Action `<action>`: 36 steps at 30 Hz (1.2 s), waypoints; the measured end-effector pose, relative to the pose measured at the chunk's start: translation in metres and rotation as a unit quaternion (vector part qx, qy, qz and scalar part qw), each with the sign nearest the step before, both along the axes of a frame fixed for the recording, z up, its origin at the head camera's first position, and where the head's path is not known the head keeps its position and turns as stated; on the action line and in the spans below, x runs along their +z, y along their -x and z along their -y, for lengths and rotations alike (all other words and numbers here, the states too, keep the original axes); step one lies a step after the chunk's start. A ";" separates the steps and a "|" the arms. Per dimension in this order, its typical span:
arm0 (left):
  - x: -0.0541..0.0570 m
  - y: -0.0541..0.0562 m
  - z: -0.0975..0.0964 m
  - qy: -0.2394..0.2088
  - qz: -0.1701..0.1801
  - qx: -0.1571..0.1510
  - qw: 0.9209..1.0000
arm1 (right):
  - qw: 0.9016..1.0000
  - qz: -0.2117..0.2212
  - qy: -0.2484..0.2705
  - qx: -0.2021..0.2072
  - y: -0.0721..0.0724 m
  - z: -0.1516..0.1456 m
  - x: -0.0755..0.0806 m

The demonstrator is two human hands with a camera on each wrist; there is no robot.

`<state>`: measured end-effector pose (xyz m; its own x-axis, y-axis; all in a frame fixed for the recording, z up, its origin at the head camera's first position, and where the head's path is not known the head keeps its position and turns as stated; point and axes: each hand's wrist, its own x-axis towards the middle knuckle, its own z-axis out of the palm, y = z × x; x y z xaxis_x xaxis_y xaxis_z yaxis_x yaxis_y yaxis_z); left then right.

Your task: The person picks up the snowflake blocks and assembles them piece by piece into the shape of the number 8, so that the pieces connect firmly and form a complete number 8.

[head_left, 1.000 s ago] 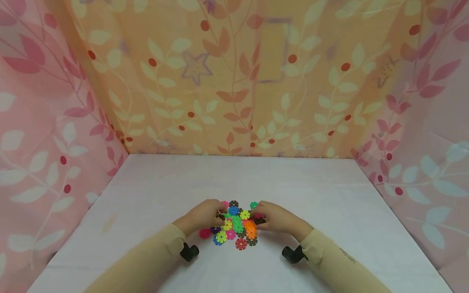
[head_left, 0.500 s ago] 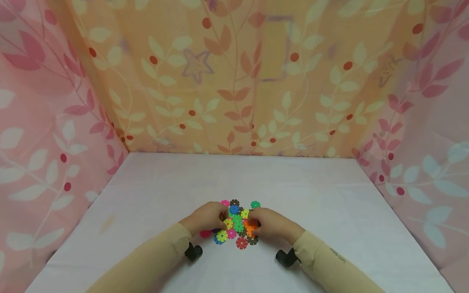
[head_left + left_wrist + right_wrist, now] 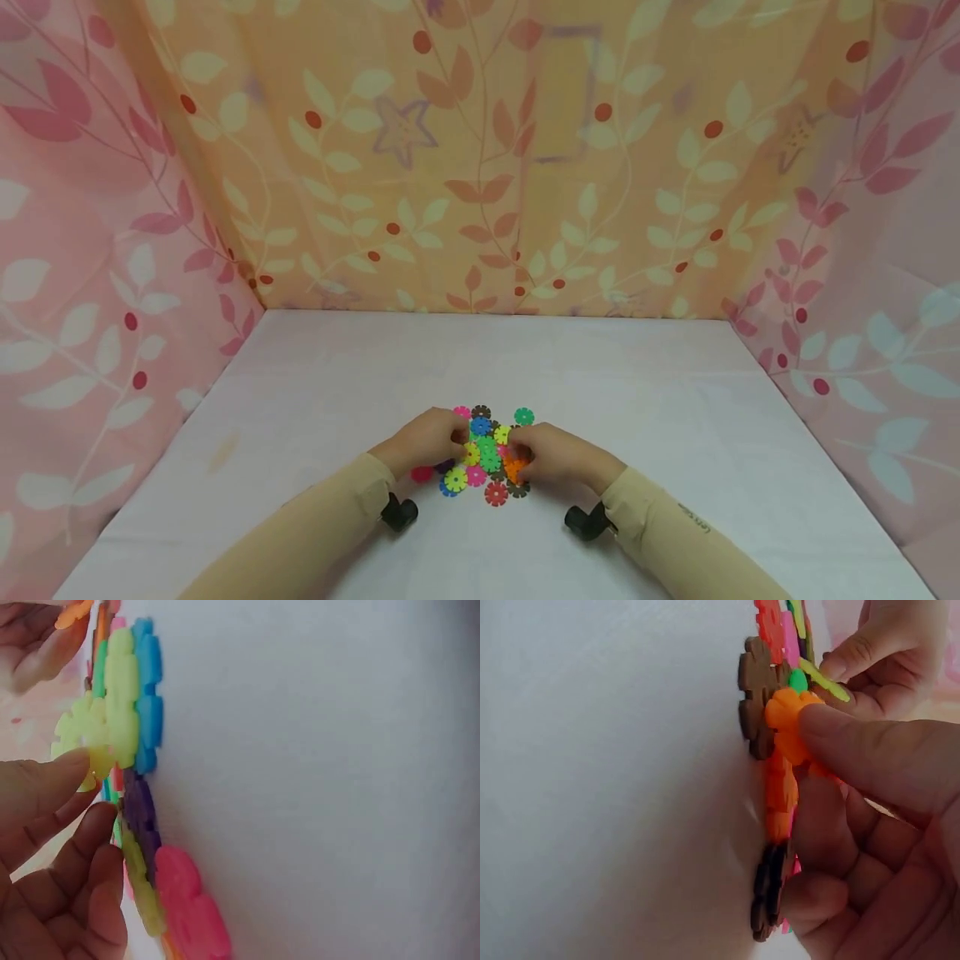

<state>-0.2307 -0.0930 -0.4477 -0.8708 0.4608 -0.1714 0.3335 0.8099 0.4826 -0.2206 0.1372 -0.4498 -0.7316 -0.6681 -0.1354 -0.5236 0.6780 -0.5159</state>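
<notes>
A pile of flat, notched plastic snowflake discs in many colours lies on the white table, with a green disc [image 3: 489, 454] near its middle. At the left side of the pile, my left hand [image 3: 423, 437] pinches a yellow snowflake disc [image 3: 79, 724] between thumb and finger, tilted up off the others. My right hand [image 3: 561, 454], at the right side, pinches an orange snowflake disc [image 3: 786, 720] under the thumb. More orange and brown discs sit beneath the right fingers. Both hands partly cover the pile in the head view.
The white tabletop [image 3: 480, 358] spreads around the pile. A red disc [image 3: 496, 493] lies at the near edge and a teal disc [image 3: 523, 416] at the far right edge. Floral curtains [image 3: 480, 167] stand behind and on both sides.
My right hand has come left and slightly nearer, from the dark discs onto the orange ones, and now pinches one. The left hand has shifted slightly right and now pinches a yellow disc.
</notes>
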 end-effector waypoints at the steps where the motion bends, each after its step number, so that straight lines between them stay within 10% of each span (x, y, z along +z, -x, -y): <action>1: 0.000 0.001 0.001 -0.007 0.000 0.002 1.000 | 1.000 0.003 0.003 -0.001 0.000 -0.001 0.001; 8: 0.006 0.001 0.003 -0.106 0.027 0.043 0.993 | 0.997 -0.040 0.043 -0.045 0.003 -0.001 0.009; 18: 0.018 -0.001 -0.002 -0.281 0.121 0.101 0.946 | 0.976 -0.107 0.133 -0.134 0.000 0.009 0.017; 36: 0.016 -0.006 -0.009 -0.321 0.163 0.164 0.919 | 0.968 -0.139 0.168 -0.126 -0.005 0.014 0.019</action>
<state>-0.2248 -0.0842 -0.4314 -0.9314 0.2803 -0.2323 -0.1243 0.3551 0.9265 -0.2152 0.1232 -0.4305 -0.8538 -0.4366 0.2837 -0.5140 0.6203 -0.5925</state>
